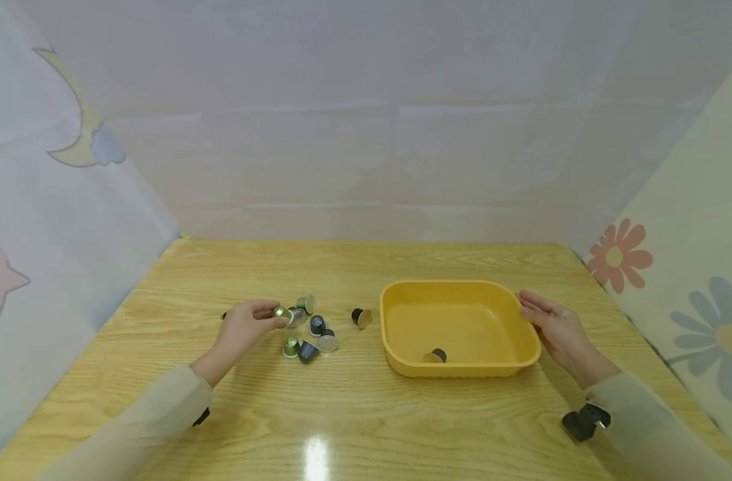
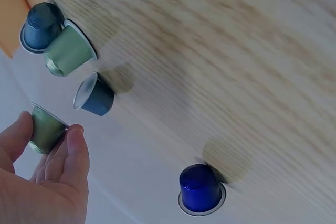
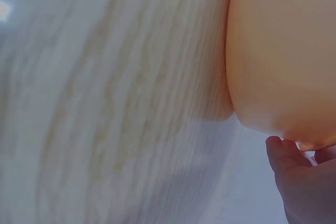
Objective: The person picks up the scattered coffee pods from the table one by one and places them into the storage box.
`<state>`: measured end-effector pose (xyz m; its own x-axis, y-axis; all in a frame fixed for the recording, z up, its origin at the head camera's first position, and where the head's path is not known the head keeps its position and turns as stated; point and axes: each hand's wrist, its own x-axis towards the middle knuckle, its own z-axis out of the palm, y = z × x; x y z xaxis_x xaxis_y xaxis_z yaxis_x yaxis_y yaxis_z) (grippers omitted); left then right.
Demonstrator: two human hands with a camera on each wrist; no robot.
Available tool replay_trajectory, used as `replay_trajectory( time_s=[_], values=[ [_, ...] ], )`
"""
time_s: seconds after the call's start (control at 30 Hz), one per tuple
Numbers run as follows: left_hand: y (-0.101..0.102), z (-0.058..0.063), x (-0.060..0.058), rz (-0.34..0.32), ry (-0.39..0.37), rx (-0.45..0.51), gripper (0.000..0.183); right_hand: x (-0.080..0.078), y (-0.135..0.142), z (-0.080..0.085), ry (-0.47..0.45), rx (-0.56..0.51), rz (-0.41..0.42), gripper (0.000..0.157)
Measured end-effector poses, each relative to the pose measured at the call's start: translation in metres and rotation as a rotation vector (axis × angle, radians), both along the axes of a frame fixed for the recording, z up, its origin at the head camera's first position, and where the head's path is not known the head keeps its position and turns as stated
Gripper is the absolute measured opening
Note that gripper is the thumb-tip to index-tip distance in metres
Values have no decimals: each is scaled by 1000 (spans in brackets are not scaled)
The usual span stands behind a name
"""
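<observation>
On the left half of the wooden table, a green capsule is being pinched between the thumb and fingertips of the person's left hand, lifted just clear of the wood at the left edge of a loose cluster of capsules. The left wrist view is showing the capsule lying on its side in the grip, its long axis running across the fingers and its foil rim pointing away from the palm, with a dark blue capsule just beside it and a bright blue one standing apart. To the right, beyond a lone dark capsule, the yellow tub is sitting with one brown capsule already inside near its front wall. The right hand is resting with straight, relaxed fingers against the tub's right rim, holding nothing. The tub is lying to the right of the held capsule, well apart from the left hand, which alone has the capsule.
</observation>
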<state>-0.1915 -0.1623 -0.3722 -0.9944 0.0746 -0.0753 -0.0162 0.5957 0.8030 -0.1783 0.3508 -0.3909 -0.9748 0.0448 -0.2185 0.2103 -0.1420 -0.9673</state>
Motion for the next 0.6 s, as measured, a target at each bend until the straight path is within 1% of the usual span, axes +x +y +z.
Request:
replay_trajectory(
  time_s=[0.03,0.1,0.3,0.43,0.6],
  values=[
    [1,1,1,2,-4,4,52,0,0,0,2,2,2,72],
    [4,2,2,5,-5,6,51,0,-1,1,8,4,5,72],
    [12,0,7,-5,-34,56,49,1,-1,0,12,-23,0,63],
    [18,0,10,-1,-52,104,47,0,-2,0,11,-31,-2,66],
    [29,1,11,10,-57,140,49,0,-2,0,7,-8,1,70]
  ],
)
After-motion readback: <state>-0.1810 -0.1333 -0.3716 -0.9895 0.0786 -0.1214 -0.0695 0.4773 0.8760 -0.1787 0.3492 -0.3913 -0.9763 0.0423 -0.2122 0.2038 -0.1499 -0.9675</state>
